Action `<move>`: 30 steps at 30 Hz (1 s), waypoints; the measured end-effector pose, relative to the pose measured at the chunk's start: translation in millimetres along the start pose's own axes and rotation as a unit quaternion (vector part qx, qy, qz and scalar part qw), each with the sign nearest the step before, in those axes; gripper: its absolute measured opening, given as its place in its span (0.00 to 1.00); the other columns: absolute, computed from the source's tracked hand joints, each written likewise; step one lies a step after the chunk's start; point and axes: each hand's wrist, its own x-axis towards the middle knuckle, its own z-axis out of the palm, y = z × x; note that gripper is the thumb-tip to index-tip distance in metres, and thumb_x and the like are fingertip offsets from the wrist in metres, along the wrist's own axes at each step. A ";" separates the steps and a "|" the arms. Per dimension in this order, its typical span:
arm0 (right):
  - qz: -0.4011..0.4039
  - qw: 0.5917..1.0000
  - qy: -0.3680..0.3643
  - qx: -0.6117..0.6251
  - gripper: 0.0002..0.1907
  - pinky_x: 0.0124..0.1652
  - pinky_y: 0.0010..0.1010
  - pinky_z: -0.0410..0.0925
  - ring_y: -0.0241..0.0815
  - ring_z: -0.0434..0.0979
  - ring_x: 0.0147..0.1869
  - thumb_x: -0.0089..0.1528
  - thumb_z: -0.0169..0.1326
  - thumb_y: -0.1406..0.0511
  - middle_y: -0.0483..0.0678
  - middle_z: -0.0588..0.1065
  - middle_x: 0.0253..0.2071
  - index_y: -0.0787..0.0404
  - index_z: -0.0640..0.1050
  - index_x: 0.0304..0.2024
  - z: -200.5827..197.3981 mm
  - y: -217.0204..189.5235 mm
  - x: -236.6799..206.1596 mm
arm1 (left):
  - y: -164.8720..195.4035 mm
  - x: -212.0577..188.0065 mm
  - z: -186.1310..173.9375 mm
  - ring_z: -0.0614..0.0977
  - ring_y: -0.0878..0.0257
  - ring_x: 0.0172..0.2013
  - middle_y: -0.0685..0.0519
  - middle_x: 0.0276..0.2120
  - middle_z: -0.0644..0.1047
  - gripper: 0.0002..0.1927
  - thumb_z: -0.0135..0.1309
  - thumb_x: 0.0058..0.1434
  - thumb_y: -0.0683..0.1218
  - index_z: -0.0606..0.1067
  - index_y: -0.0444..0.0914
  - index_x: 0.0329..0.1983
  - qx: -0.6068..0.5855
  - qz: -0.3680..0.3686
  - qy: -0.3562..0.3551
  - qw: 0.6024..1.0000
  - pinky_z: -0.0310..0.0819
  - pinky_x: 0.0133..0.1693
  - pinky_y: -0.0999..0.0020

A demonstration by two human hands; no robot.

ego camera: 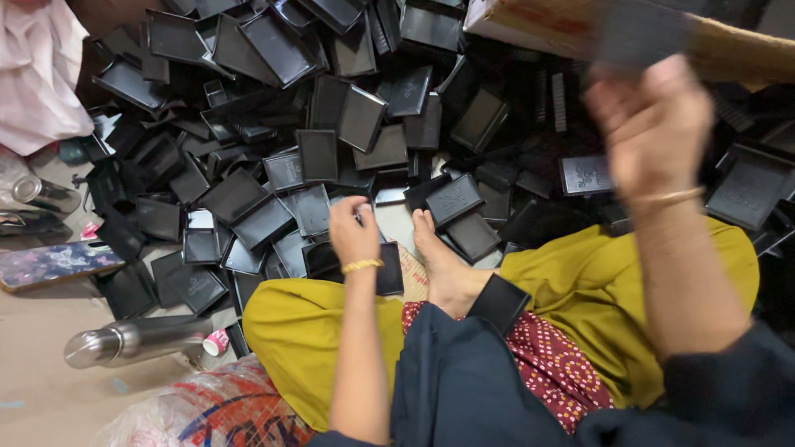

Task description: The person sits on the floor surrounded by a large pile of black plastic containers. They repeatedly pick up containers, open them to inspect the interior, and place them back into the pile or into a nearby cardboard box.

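I sit on the floor facing a big pile of black plastic trays. My left hand reaches down to the near edge of the pile and closes on a small black tray by my knee. Raised and blurred, my right hand holds a black tray up near a cardboard box at the top right. Both wrists carry gold bangles. A bare foot rests between my yellow-clad knees.
A steel flask lies on the floor at the lower left, a phone in a floral case beside it. A metal can and pink cloth sit at the left edge. A printed plastic sack lies near my knee.
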 end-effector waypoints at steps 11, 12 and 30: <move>0.004 0.846 -0.260 -0.466 0.14 0.50 0.37 0.76 0.47 0.84 0.50 0.61 0.59 0.68 0.53 0.81 0.47 0.61 0.80 0.50 -10.2 114.0 -23.1 | -35.1 20.4 60.9 0.63 0.45 0.65 0.43 0.69 0.64 0.21 0.65 0.50 0.50 0.77 0.45 0.48 0.347 0.031 -0.101 0.932 0.59 0.56 0.40; -0.038 0.811 -0.311 -0.494 0.20 0.57 0.45 0.71 0.54 0.77 0.59 0.58 0.60 0.68 0.57 0.77 0.54 0.62 0.78 0.53 -4.5 139.4 -26.0 | -27.5 8.1 61.4 0.64 0.48 0.66 0.45 0.68 0.66 0.18 0.65 0.50 0.50 0.77 0.46 0.45 0.347 0.057 -0.095 0.931 0.59 0.57 0.43; 0.311 0.910 -0.182 -0.205 0.41 0.58 0.38 0.67 0.47 0.72 0.62 0.53 0.68 0.59 0.56 0.72 0.58 0.53 0.69 0.67 15.5 192.2 -99.6 | 2.9 -60.0 57.3 0.74 0.60 0.60 0.48 0.63 0.71 0.27 0.44 0.74 0.49 0.61 0.42 0.75 -0.451 -0.123 -0.144 0.872 0.65 0.63 0.68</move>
